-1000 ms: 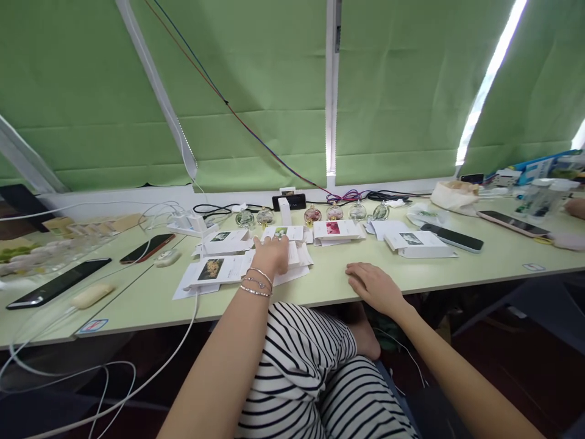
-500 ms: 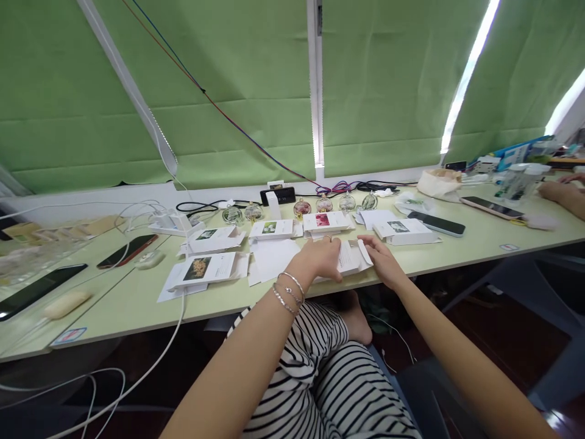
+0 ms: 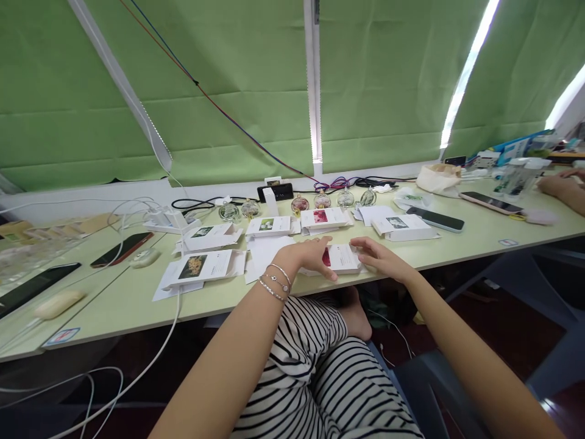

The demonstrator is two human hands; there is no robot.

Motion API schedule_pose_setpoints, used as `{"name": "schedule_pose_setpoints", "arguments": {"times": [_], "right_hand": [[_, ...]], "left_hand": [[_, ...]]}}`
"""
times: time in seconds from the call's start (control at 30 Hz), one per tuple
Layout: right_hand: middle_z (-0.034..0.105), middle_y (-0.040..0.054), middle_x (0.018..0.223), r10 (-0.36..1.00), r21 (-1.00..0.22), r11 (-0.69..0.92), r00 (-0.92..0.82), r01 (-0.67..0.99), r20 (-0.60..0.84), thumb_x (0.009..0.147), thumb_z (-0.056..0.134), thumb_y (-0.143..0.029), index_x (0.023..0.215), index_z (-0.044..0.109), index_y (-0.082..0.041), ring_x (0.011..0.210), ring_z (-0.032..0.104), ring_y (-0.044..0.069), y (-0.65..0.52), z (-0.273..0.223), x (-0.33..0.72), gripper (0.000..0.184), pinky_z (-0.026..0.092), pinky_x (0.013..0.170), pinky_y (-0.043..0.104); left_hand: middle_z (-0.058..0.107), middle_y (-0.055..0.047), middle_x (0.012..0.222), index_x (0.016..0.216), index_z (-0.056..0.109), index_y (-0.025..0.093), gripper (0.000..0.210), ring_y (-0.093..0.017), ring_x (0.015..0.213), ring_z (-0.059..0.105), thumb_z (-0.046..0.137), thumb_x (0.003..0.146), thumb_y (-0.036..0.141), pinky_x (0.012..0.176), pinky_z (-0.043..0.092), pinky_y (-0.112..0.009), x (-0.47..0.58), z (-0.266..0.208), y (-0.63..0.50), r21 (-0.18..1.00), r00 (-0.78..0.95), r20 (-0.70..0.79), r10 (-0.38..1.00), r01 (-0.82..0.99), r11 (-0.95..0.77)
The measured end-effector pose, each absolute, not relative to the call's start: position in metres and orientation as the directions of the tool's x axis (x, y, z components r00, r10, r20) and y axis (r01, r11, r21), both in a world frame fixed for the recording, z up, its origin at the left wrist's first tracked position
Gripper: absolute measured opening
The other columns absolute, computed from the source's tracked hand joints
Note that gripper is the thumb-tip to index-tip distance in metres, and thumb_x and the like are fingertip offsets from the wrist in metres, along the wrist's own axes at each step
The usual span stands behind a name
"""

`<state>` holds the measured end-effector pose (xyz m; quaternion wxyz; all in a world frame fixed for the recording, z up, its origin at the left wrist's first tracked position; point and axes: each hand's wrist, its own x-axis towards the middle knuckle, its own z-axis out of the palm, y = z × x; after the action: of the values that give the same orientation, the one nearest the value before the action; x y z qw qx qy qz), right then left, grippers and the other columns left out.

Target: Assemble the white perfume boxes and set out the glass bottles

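Note:
Near the table's front edge, a small white cardboard box (image 3: 345, 258) with a red flower picture lies flat between my hands. My left hand (image 3: 313, 256) is closed around its left end, thumb on the near side, covering part of the picture. At the right end, my right hand (image 3: 381, 257) holds the box with bent fingers and thumb; the end itself is partly hidden. White paper sheets (image 3: 269, 253) lie beside my left hand. Similar flat white boxes are around: one with a yellow flower (image 3: 201, 268), one with a pink flower (image 3: 325, 218), one with a white flower (image 3: 404, 227).
Several round glass bottles (image 3: 322, 200) stand behind the boxes. A phone (image 3: 436, 219) lies at the right, other phones (image 3: 121, 250) at the left. A white cable (image 3: 169, 341) hangs over the front edge. Another person's hand (image 3: 564, 186) rests far right.
The box between my hands now lies flatter, its red flower picture showing. The raised white end flap by my right hand no longer stands up. My right fingers have moved in against the box.

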<state>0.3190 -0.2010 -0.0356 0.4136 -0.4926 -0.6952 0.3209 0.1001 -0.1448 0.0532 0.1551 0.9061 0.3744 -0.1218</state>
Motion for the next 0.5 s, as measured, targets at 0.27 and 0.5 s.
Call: {"name": "schedule_pose_setpoints", "arguments": {"times": [0.27, 0.5], "right_hand": [[0.048, 0.0098, 0.131, 0.942, -0.898, 0.315, -0.220, 0.308, 0.255, 0.075, 0.059, -0.032, 0.119, 0.044, -0.021, 0.124, 0.043, 0.021, -0.200, -0.033, 0.319, 0.048, 0.029, 0.108, 0.041], [0.048, 0.0088, 0.128, 0.937, -0.843, 0.343, -0.216, 0.414, 0.275, 0.078, 0.057, -0.040, 0.120, 0.044, -0.022, 0.122, 0.044, 0.023, -0.199, -0.037, 0.317, 0.047, 0.031, 0.107, 0.044]], "left_hand": [[0.050, -0.007, 0.127, 0.122, 0.041, 0.022, 0.079, -0.025, 0.109, 0.051, 0.068, 0.056, 0.058, 0.088, 0.039, -0.031, 0.100, 0.048, -0.130, 0.255, 0.757, -0.247, 0.604, 0.653, -0.714], [0.055, -0.007, 0.118, 0.117, 0.045, 0.021, 0.081, -0.026, 0.101, 0.054, 0.069, 0.051, 0.061, 0.083, 0.041, -0.032, 0.098, 0.045, -0.125, 0.297, 0.760, -0.247, 0.601, 0.649, -0.700]]}}
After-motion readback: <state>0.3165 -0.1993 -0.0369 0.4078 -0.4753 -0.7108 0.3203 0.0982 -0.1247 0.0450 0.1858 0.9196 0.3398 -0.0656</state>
